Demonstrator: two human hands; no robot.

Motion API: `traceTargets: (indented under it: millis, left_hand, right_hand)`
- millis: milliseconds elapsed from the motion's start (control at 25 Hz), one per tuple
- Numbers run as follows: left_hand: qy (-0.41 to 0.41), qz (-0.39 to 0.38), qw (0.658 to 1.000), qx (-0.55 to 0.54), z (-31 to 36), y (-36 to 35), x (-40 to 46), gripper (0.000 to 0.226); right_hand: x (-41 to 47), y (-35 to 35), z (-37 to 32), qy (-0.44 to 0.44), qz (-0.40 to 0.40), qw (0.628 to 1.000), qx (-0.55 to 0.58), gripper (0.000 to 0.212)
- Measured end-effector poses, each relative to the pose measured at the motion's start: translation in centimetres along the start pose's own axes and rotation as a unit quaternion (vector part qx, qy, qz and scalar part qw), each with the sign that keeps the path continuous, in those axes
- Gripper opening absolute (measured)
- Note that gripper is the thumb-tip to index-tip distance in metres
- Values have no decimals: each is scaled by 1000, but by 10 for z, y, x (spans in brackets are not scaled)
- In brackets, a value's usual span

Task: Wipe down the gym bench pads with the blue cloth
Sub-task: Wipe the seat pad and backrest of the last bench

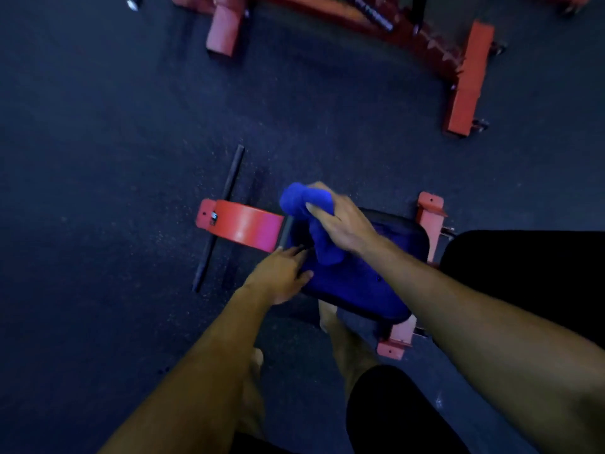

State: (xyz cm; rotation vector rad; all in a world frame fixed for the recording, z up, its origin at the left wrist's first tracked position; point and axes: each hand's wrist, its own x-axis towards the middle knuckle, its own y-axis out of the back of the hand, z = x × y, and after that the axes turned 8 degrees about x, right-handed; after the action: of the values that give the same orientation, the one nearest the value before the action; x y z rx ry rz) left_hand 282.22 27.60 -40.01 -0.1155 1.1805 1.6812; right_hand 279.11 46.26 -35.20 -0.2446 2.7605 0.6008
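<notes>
A dark blue bench pad (363,283) lies below me on a red metal frame (245,226). My right hand (343,221) grips a bunched blue cloth (306,204) at the pad's far end; part of the cloth hangs down onto the pad. My left hand (281,275) rests with straight fingers on the pad's left edge. A second black pad (530,276) shows at the right, partly behind my right forearm.
Dark rubber floor surrounds the bench. A black bar (219,217) lies across the floor at the left of the red frame. Another red machine frame (465,80) stands at the back. My bare legs and feet (347,342) are under the pad.
</notes>
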Motion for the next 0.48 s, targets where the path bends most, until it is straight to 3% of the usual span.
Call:
traceTargets:
  millis: [120, 280, 480]
  left_hand:
    - [51, 70, 995, -51, -7, 36, -114, 54]
    - [71, 108, 992, -2, -22, 103, -256, 53]
    - [29, 234, 971, -30, -23, 188, -323, 79]
  right_hand:
    - [-69, 2, -67, -26, 28, 998, 53, 23]
    - [-133, -17, -171, 7, 70, 994, 79, 25]
    - [-148, -48, -273, 66, 56, 993, 80, 24]
